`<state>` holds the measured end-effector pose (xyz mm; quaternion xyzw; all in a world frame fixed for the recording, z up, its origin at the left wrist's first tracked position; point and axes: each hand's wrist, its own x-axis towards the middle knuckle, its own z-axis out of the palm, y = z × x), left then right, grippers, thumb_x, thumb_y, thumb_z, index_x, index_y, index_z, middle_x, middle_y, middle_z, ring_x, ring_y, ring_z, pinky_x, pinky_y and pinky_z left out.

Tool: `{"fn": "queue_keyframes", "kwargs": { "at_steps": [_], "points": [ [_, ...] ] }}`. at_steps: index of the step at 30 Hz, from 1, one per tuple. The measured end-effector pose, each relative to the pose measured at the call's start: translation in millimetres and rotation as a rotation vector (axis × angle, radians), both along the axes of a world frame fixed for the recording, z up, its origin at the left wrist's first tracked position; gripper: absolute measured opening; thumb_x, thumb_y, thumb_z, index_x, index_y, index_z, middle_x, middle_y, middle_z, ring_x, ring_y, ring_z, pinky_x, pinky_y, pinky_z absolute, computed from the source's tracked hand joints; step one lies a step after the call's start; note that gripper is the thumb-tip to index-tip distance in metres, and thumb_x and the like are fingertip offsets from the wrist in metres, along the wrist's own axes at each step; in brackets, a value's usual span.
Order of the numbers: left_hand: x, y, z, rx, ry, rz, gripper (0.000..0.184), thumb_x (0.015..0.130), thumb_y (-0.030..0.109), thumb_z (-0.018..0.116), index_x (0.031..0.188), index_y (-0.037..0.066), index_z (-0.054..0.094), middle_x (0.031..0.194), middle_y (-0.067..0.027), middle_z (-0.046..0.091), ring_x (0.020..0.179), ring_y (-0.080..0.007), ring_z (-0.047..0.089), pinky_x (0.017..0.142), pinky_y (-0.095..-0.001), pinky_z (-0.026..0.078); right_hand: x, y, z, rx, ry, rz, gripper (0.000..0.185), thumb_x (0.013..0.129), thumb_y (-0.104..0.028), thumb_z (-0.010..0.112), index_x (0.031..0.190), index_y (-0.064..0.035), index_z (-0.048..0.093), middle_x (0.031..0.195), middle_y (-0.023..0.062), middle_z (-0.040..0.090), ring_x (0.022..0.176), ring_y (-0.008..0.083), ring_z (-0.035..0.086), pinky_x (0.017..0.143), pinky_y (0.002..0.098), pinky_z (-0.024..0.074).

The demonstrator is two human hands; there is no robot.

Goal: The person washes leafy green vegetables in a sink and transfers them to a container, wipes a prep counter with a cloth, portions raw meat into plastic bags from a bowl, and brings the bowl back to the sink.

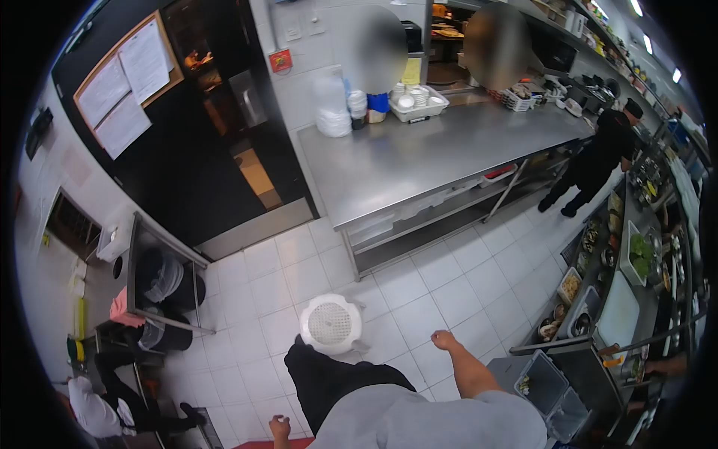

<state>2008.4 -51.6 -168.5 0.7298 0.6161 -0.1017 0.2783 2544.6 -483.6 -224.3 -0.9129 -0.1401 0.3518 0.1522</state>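
Observation:
My right hand [443, 340] is held out in front of my body, its fingers curled closed, with nothing visible in it. Below it is the white tiled floor [407, 295]. My left hand [280, 428] hangs low at the bottom edge of the view, fingers curled in and no object showing. A white plastic stool [329, 323] with a perforated seat stands on the floor in front of my legs, nearest to my black-trousered knee. Neither hand touches it.
A long steel counter [419, 161] carries bowls in a white bin [419, 105] and stacked containers. On the right, a prep line [619, 303] holds food tubs; a person in black [602, 153] stands there. Lower left, another person [97, 404] is beside black bins [176, 333]. A black door [194, 157] is ahead.

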Motion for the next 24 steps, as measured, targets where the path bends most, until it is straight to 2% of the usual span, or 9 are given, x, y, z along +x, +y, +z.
{"fn": "queue_keyframes", "kwargs": {
  "at_steps": [1, 3, 4, 6, 7, 10, 12, 18, 24],
  "points": [
    [-2, 5, -12, 0.003, -0.004, -0.023, 0.039, 0.075, 0.03, 0.076, 0.105, 0.004, 0.068, 0.106, -0.0232, 0.066, 0.103, -0.0396, 0.062, 0.092, -0.046, 0.048, -10, -8, 1, 0.015, -0.007, -0.059, 0.037, 0.089, -0.032, 0.05, 0.109, -0.0082, 0.071, 0.115, 0.0204, 0.067, 0.108, 0.0395, 0.063, 0.096, 0.0453, 0.0504],
    [6, 15, -14, -0.074, 0.17, -0.326, 0.037, 0.075, 0.031, 0.076, 0.102, 0.006, 0.07, 0.104, -0.025, 0.068, 0.105, -0.0399, 0.062, 0.095, -0.0457, 0.048, -28, -39, -25, -0.024, -0.012, -0.152, 0.036, 0.087, -0.032, 0.05, 0.107, -0.0092, 0.071, 0.112, 0.0195, 0.068, 0.105, 0.0394, 0.064, 0.093, 0.0453, 0.0516],
    [13, 28, -21, -0.066, 0.157, -0.341, 0.036, 0.075, 0.032, 0.076, 0.101, 0.008, 0.071, 0.102, -0.0253, 0.068, 0.107, -0.0395, 0.061, 0.096, -0.0461, 0.047, -41, -45, -23, -0.067, -0.011, -0.218, 0.036, 0.086, -0.031, 0.051, 0.105, -0.0102, 0.072, 0.11, 0.0185, 0.07, 0.101, 0.0393, 0.065, 0.09, 0.0452, 0.0527],
    [33, 52, -23, -0.1, 0.12, -0.262, 0.035, 0.075, 0.033, 0.077, 0.1, 0.009, 0.072, 0.103, -0.0252, 0.068, 0.11, -0.0389, 0.06, 0.099, -0.0467, 0.046, -59, -62, -7, -0.168, 0.131, -0.291, 0.039, 0.088, -0.026, 0.048, 0.111, -0.0031, 0.069, 0.121, 0.0225, 0.065, 0.112, 0.039, 0.062, 0.098, 0.0452, 0.0496],
    [49, 68, -14, -0.136, 0.095, -0.167, 0.036, 0.075, 0.033, 0.078, 0.1, 0.008, 0.072, 0.104, -0.0248, 0.068, 0.11, -0.0388, 0.059, 0.1, -0.047, 0.045, -69, -69, -14, -0.199, 0.149, -0.311, 0.039, 0.088, -0.025, 0.048, 0.111, -0.0031, 0.07, 0.121, 0.0224, 0.065, 0.113, 0.039, 0.061, 0.098, 0.0449, 0.0495],
    [99, 100, -4, -0.088, -0.063, -0.209, 0.036, 0.075, 0.032, 0.078, 0.102, 0.008, 0.072, 0.11, -0.0257, 0.064, 0.112, -0.0396, 0.056, 0.101, -0.0461, 0.045, -88, -78, -37, -0.251, 0.192, -0.379, 0.039, 0.087, -0.025, 0.049, 0.111, -0.0027, 0.07, 0.12, 0.0218, 0.065, 0.112, 0.0389, 0.062, 0.098, 0.0443, 0.0496],
    [133, 119, 4, -0.067, -0.085, -0.304, 0.036, 0.076, 0.031, 0.078, 0.103, 0.008, 0.072, 0.113, -0.0261, 0.061, 0.113, -0.0401, 0.055, 0.101, -0.0462, 0.045, -94, -64, -46, -0.272, 0.216, -0.425, 0.039, 0.087, -0.025, 0.049, 0.111, -0.0024, 0.07, 0.119, 0.0212, 0.066, 0.111, 0.0389, 0.062, 0.098, 0.044, 0.0498],
    [214, 178, 12, -0.098, -0.054, -0.484, 0.034, 0.077, 0.031, 0.077, 0.103, 0.009, 0.072, 0.118, -0.027, 0.058, 0.116, -0.0406, 0.053, 0.101, -0.0457, 0.045, -94, 17, -21, 0.084, 0.032, -0.623, 0.039, 0.09, -0.031, 0.047, 0.105, -0.0045, 0.071, 0.112, 0.0204, 0.068, 0.106, 0.0392, 0.064, 0.096, 0.0439, 0.051],
    [285, 236, 1, -0.03, -0.128, -0.731, 0.032, 0.076, 0.032, 0.079, 0.097, 0.009, 0.074, 0.101, -0.0238, 0.069, 0.108, -0.0388, 0.059, 0.097, -0.0454, 0.048, -107, 61, -66, -0.074, 0.184, -0.708, 0.038, 0.088, -0.029, 0.049, 0.106, -0.0029, 0.071, 0.112, 0.0221, 0.068, 0.105, 0.0393, 0.065, 0.095, 0.0451, 0.0516]
  ]
}}
